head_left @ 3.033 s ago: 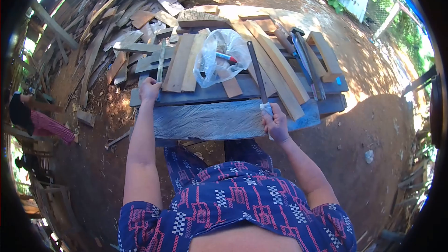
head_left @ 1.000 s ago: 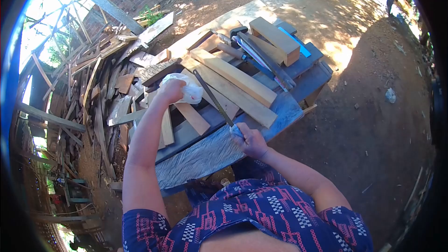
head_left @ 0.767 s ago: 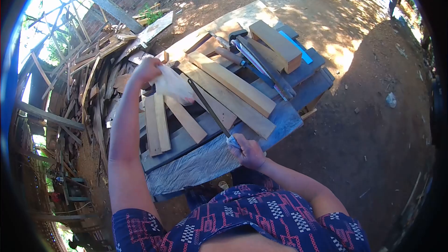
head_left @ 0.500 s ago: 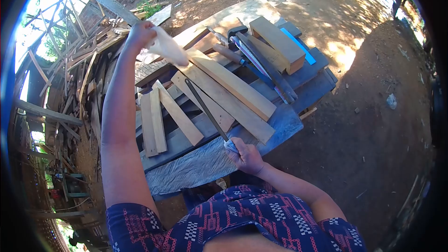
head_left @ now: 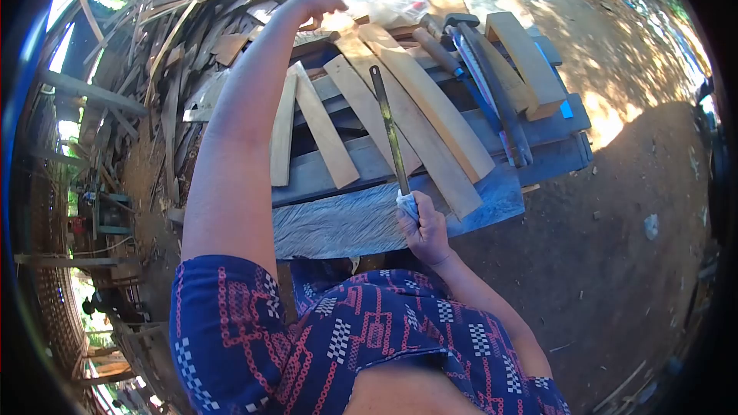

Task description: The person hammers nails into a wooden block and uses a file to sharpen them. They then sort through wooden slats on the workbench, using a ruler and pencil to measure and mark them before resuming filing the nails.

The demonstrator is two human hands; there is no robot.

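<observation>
In my right hand [head_left: 427, 230] is a hacksaw blade [head_left: 390, 124], a narrow dark metal strip with a hole at its far end. White wrapping [head_left: 408, 204] covers its near end, where my fingers close round it. The blade points up and away over the wooden boards. My left hand [head_left: 326, 0] reaches to the far side of the bench with its fingers apart and nothing in them. Just right of it lies a crumpled, whitish, see-through plastic bag [head_left: 377, 1]. Several pale planks [head_left: 438, 115] lie side by side below the blade.
The slatted workbench [head_left: 338, 227] carries a wooden-handled tool [head_left: 438, 51], a dark handsaw-like long tool [head_left: 496, 92] and a thick wooden block [head_left: 530, 61]. Scrap wood [head_left: 173, 69] is heaped at the left. Bare earth [head_left: 615, 207] lies to the right.
My left hand has let go of the white plastic, which now lies at the bench's far side. My right hand has lifted the blade slightly and turned it more upright. The view has swung left.
</observation>
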